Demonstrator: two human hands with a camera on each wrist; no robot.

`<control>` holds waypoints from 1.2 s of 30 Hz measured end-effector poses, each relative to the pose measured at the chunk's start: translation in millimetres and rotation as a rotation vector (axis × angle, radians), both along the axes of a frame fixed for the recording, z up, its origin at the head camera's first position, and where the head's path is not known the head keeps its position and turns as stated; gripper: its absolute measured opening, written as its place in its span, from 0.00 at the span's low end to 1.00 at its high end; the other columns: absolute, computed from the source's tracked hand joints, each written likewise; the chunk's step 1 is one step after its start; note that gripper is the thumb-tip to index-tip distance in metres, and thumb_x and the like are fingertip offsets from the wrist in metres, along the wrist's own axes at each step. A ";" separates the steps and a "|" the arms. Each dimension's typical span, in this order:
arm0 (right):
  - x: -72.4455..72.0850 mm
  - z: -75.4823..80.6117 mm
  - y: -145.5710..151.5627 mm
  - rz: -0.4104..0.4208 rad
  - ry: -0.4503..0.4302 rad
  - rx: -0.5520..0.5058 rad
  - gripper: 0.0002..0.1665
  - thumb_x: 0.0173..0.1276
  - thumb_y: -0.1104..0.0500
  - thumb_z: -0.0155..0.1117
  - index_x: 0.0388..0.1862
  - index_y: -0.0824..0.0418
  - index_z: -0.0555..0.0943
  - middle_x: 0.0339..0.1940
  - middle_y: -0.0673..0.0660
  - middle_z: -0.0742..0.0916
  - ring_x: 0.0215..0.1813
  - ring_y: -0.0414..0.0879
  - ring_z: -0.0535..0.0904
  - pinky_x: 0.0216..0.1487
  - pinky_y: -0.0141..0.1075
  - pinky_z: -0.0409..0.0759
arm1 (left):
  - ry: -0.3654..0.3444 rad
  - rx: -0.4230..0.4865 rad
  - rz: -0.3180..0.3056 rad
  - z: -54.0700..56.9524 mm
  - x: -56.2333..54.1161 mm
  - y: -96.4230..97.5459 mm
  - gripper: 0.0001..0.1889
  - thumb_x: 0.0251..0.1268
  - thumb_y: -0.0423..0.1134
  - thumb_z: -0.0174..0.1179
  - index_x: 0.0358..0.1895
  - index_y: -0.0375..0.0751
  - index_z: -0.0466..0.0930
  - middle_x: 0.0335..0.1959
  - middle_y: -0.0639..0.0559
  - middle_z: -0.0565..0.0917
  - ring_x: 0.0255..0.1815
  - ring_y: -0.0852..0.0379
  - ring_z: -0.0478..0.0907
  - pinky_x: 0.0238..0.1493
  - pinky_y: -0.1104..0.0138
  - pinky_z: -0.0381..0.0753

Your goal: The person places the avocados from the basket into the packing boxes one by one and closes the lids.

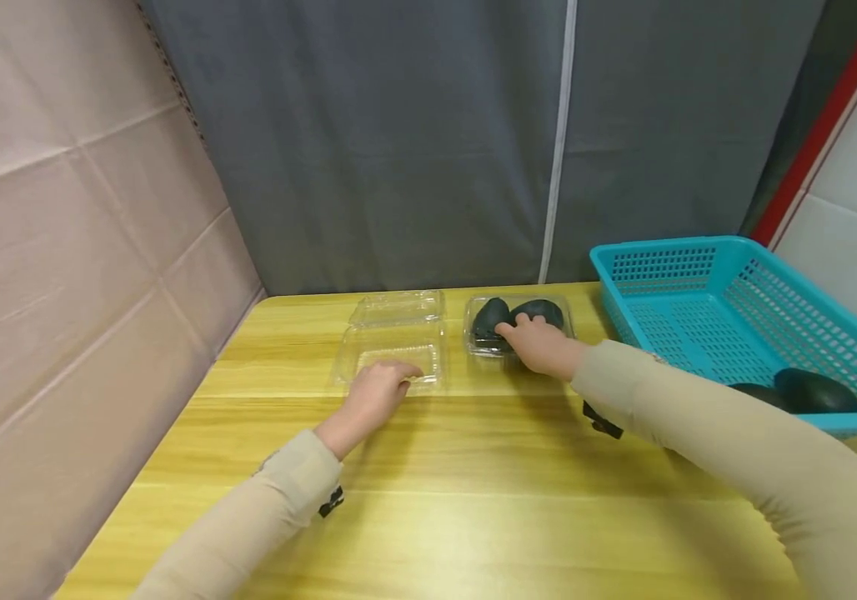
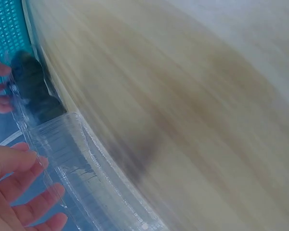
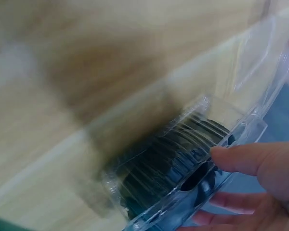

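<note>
Two dark green, avocado-like fruits lie side by side in a clear plastic clamshell box at the back of the table. My right hand holds this box at its front right, thumb against the rim and fingers across the top. To its left, a second clear clamshell lies unfolded, its lid tipped back. Over the front of that bare tray hovers my left hand, fingers loosely spread, fingertips right at the rim and nothing held.
A turquoise basket with slotted walls stands at the right. More dark green fruits lie in its near end. Behind the wooden table hangs a grey curtain, and a pale cloth wall rises at the left.
</note>
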State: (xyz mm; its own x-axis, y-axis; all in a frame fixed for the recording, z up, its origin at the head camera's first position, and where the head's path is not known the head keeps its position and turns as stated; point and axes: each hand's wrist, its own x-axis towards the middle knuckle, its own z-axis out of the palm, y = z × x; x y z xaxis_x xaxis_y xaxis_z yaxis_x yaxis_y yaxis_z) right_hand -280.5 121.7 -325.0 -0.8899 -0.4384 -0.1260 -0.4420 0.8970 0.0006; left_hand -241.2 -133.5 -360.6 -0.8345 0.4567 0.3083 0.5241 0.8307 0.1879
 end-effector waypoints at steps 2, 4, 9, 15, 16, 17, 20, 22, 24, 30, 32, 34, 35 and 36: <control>-8.9 -0.9 1.3 -0.022 -0.010 -0.014 0.25 0.70 0.73 0.40 0.66 0.62 0.63 0.53 0.74 0.71 0.48 0.68 0.70 0.39 0.50 0.74 | 0.005 0.008 -0.013 -0.2 0.2 1.4 0.15 0.54 0.22 0.57 0.43 0.42 0.84 0.42 0.48 0.85 0.41 0.51 0.82 0.36 0.60 0.80; -16.5 -2.1 3.6 -0.031 -0.009 -0.034 0.25 0.71 0.73 0.39 0.66 0.62 0.63 0.54 0.74 0.71 0.49 0.68 0.69 0.41 0.52 0.73 | 0.010 0.015 -0.024 0.1 0.6 2.7 0.16 0.54 0.21 0.55 0.42 0.42 0.84 0.41 0.49 0.85 0.40 0.51 0.82 0.37 0.60 0.81; -31.8 -4.8 9.9 -0.046 0.008 -0.079 0.26 0.71 0.73 0.38 0.66 0.62 0.63 0.57 0.75 0.70 0.54 0.71 0.67 0.46 0.56 0.72 | 0.024 0.017 -0.034 0.2 2.0 4.4 0.19 0.51 0.18 0.53 0.40 0.42 0.84 0.40 0.49 0.85 0.39 0.51 0.83 0.39 0.61 0.81; -45.0 -11.0 15.0 -0.084 0.058 -0.089 0.27 0.72 0.72 0.37 0.68 0.59 0.61 0.62 0.73 0.67 0.61 0.70 0.62 0.51 0.60 0.69 | 0.018 0.014 -0.040 0.7 4.2 5.4 0.21 0.50 0.17 0.52 0.41 0.42 0.84 0.41 0.49 0.85 0.39 0.51 0.83 0.39 0.62 0.81; -46.6 -12.4 15.5 -0.090 0.067 -0.088 0.27 0.72 0.71 0.37 0.68 0.59 0.61 0.62 0.73 0.67 0.61 0.70 0.61 0.51 0.61 0.68 | 0.016 0.014 -0.042 1.1 4.5 5.7 0.21 0.50 0.17 0.51 0.41 0.42 0.84 0.41 0.49 0.85 0.39 0.51 0.83 0.39 0.62 0.81; -47.7 -13.6 15.8 -0.096 0.075 -0.087 0.27 0.72 0.71 0.37 0.68 0.59 0.61 0.63 0.73 0.66 0.62 0.70 0.60 0.52 0.61 0.67 | 0.014 0.012 -0.044 1.4 4.7 6.0 0.21 0.50 0.17 0.51 0.41 0.42 0.84 0.41 0.49 0.85 0.39 0.51 0.83 0.39 0.62 0.81; -50.1 -16.9 16.4 -0.102 0.104 -0.082 0.27 0.72 0.72 0.37 0.68 0.59 0.61 0.64 0.73 0.65 0.62 0.71 0.59 0.52 0.62 0.66 | 0.003 0.005 -0.043 2.0 5.2 6.7 0.21 0.50 0.17 0.52 0.42 0.42 0.84 0.42 0.49 0.85 0.40 0.51 0.83 0.39 0.62 0.81; -50.4 -18.2 16.5 -0.104 0.121 -0.082 0.27 0.72 0.71 0.38 0.68 0.59 0.61 0.64 0.73 0.65 0.63 0.71 0.59 0.53 0.63 0.65 | -0.007 0.002 -0.040 2.2 5.7 7.0 0.21 0.50 0.17 0.53 0.42 0.42 0.84 0.42 0.49 0.85 0.40 0.51 0.82 0.40 0.62 0.81; -50.1 -19.2 16.8 -0.102 0.137 -0.085 0.26 0.72 0.71 0.38 0.68 0.59 0.61 0.64 0.73 0.65 0.62 0.71 0.59 0.53 0.63 0.65 | -0.020 -0.001 -0.037 2.6 6.4 7.3 0.20 0.50 0.17 0.54 0.43 0.41 0.83 0.42 0.49 0.85 0.41 0.51 0.82 0.41 0.63 0.81; -52.7 -28.4 19.9 -0.092 0.215 -0.080 0.25 0.73 0.67 0.39 0.68 0.59 0.61 0.63 0.72 0.65 0.61 0.70 0.61 0.52 0.63 0.65 | -0.056 0.005 -0.034 3.1 8.4 8.3 0.20 0.49 0.18 0.57 0.43 0.42 0.83 0.43 0.49 0.84 0.41 0.51 0.82 0.41 0.63 0.81; -54.4 -33.7 20.6 -0.090 0.248 -0.071 0.25 0.73 0.66 0.41 0.68 0.59 0.61 0.64 0.72 0.65 0.61 0.69 0.61 0.51 0.63 0.65 | -0.052 0.004 -0.039 3.0 8.7 8.1 0.19 0.50 0.19 0.57 0.43 0.42 0.83 0.42 0.49 0.85 0.41 0.51 0.82 0.41 0.63 0.81; -56.2 -39.3 20.9 -0.092 0.273 -0.060 0.26 0.73 0.64 0.42 0.69 0.58 0.60 0.64 0.71 0.65 0.61 0.69 0.61 0.51 0.63 0.65 | -0.044 0.004 -0.045 2.7 9.1 7.8 0.19 0.50 0.19 0.57 0.43 0.42 0.83 0.42 0.49 0.85 0.41 0.52 0.82 0.41 0.63 0.81; -56.9 -42.0 20.8 -0.096 0.279 -0.059 0.26 0.73 0.64 0.42 0.69 0.57 0.60 0.65 0.71 0.64 0.61 0.69 0.60 0.51 0.63 0.64 | -0.039 0.003 -0.048 2.5 9.1 7.7 0.19 0.50 0.19 0.57 0.43 0.42 0.83 0.42 0.49 0.85 0.40 0.52 0.82 0.41 0.63 0.81; -57.6 -44.7 20.8 -0.100 0.287 -0.054 0.26 0.73 0.63 0.43 0.69 0.57 0.59 0.65 0.71 0.64 0.62 0.68 0.60 0.52 0.63 0.63 | -0.035 0.003 -0.051 2.5 9.3 7.6 0.19 0.50 0.19 0.57 0.43 0.42 0.83 0.42 0.49 0.85 0.40 0.52 0.82 0.41 0.63 0.81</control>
